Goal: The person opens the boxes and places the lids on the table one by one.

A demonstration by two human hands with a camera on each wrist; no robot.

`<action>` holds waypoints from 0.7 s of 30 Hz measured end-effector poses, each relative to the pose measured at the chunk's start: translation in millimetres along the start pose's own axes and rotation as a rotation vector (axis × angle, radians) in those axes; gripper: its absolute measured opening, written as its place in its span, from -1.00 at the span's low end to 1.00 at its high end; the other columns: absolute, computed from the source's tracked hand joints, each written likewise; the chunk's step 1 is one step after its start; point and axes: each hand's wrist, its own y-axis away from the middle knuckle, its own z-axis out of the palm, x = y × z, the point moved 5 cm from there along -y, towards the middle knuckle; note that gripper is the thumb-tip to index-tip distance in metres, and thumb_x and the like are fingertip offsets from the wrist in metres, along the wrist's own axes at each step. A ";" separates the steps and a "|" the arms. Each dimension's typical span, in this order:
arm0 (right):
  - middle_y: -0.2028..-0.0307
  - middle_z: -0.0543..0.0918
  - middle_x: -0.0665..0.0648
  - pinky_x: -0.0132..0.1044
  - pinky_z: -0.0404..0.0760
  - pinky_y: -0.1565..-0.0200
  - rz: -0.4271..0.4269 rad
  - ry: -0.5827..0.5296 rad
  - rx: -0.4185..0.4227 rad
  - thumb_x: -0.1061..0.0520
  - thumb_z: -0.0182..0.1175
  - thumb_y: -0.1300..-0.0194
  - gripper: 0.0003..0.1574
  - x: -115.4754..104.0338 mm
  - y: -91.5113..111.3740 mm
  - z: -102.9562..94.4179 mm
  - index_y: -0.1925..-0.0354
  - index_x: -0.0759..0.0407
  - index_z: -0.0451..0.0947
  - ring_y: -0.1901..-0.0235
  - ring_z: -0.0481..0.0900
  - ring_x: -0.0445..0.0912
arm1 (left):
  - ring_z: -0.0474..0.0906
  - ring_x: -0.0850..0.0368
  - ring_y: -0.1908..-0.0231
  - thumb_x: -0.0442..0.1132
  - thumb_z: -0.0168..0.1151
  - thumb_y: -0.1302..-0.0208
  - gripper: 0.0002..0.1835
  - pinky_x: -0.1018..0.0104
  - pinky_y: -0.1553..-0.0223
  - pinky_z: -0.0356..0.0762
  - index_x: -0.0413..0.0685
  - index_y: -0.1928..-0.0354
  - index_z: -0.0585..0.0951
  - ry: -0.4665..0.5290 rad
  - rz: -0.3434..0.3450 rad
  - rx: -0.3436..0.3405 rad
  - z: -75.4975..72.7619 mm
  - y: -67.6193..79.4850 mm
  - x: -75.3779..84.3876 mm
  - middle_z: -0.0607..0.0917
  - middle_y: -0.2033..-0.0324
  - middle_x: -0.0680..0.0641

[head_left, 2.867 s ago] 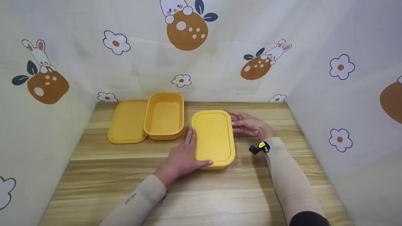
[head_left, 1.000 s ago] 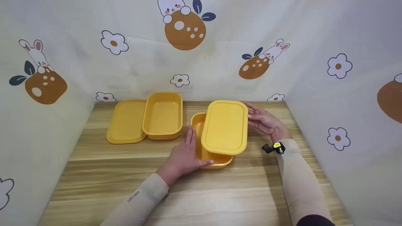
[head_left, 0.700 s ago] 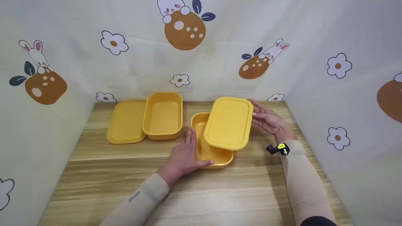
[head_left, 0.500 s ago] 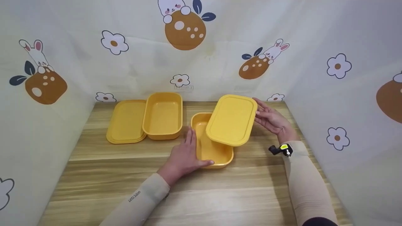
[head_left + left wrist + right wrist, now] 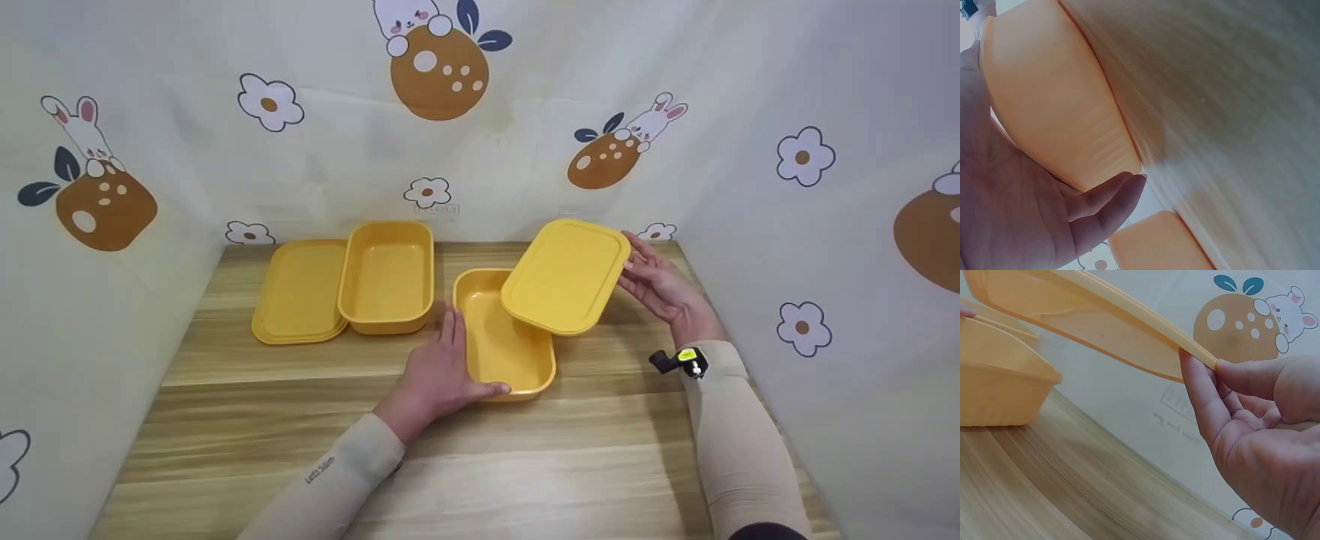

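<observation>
In the head view a yellow lunch box (image 5: 501, 352) stands uncovered on the table. My left hand (image 5: 435, 382) braces it, straight fingers along its left wall and thumb on the near rim. In the left wrist view two fingers (image 5: 1106, 211) lie by the wall of the box. My right hand (image 5: 664, 289) pinches a yellow lid (image 5: 568, 276) by its right edge, thumb against fingertips. The lid is raised and tilted, overlapping the box's far right part in the head view. The right wrist view shows the lid (image 5: 1100, 326) above the box (image 5: 1002, 394), its rimmed underside visible.
Left of the hands, a second yellow lunch box (image 5: 386, 281) sits uncovered. Beside it another yellow lid (image 5: 301, 292) lies flat, its right edge against that box. A patterned cloth backdrop (image 5: 337, 165) encloses the wood-grain table (image 5: 262, 420) at the back and sides.
My right hand has lifted the lid off the right-hand box and moved it right and away, turning it clockwise. More of the box's inside shows. My left hand has stayed put.
</observation>
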 end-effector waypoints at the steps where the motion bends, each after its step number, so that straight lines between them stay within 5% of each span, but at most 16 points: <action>1: -0.18 0.66 0.24 -0.14 0.74 -0.20 -0.004 0.000 0.009 0.53 -0.07 -0.66 0.00 -1.0 0.8 -1.1 -0.82 0.10 -0.16 -0.10 0.78 0.04 | 0.48 -0.41 -0.44 0.81 0.28 0.00 0.69 -0.21 -0.09 0.73 -0.47 -0.72 -0.03 -0.005 0.000 0.003 0.1 -0.2 0.1 -0.01 -0.71 -0.47; 12: -0.40 0.55 0.16 -0.17 0.69 -0.27 -0.054 0.027 0.065 0.50 0.02 -0.64 0.09 -23.4 14.0 -8.2 -0.83 0.05 -0.24 -0.19 0.74 0.00 | 0.53 -0.43 -0.39 0.78 0.31 -0.02 0.66 -0.23 -0.06 0.74 -0.46 -0.72 -0.01 -0.012 -0.014 -0.008 -3.1 0.6 2.8 -0.01 -0.71 -0.48; 21: -0.29 0.62 0.22 -0.16 0.70 -0.25 -0.071 0.065 0.081 0.48 0.07 -0.63 0.10 -47.3 27.0 -7.6 -0.82 0.08 -0.24 -0.15 0.77 0.01 | 0.53 -0.44 -0.38 0.76 0.34 -0.03 0.65 -0.25 -0.06 0.73 -0.46 -0.72 -0.01 -0.007 -0.019 -0.016 -2.5 0.9 3.1 0.00 -0.71 -0.47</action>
